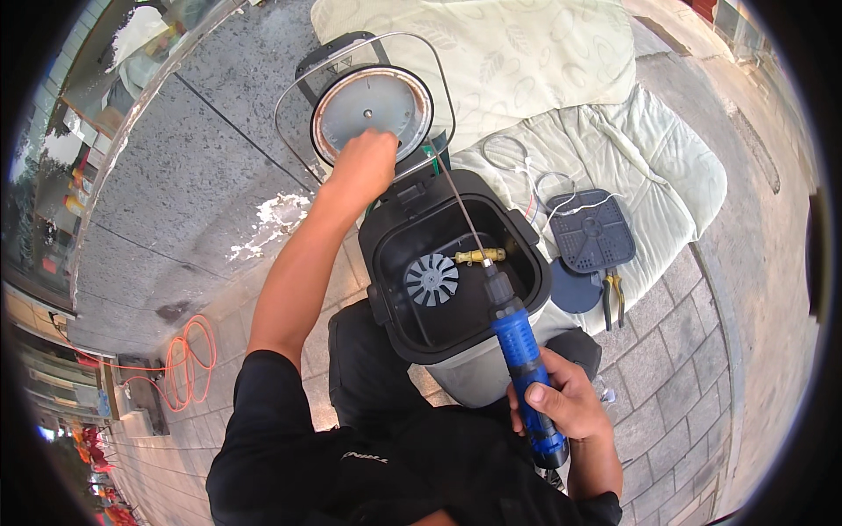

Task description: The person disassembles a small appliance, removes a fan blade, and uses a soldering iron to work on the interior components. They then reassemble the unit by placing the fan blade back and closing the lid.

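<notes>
My right hand point(561, 394) is wrapped round a blue cordless screwdriver point(519, 346). Its long thin bit point(462, 203) reaches up toward the raised lid. My left hand point(367, 162) is closed at the lower edge of the round metal plate point(367, 105) in the lid; what its fingers hold is hidden. A bent wire frame point(445, 79) loops around that plate. Below stands the black square bin point(386, 302) of the appliance. Inside it lie a grey fan wheel point(431, 280) and a screwdriver with a yellow handle point(481, 255).
Pale quilted cushions point(561, 79) lie beyond and to the right. On them rest a perforated black tray point(592, 230), a dark round disc point(575, 286), loose wires point(561, 188) and yellow-and-black pliers point(613, 298). An orange cord point(187, 368) coils at the left beside a stone ledge point(202, 167).
</notes>
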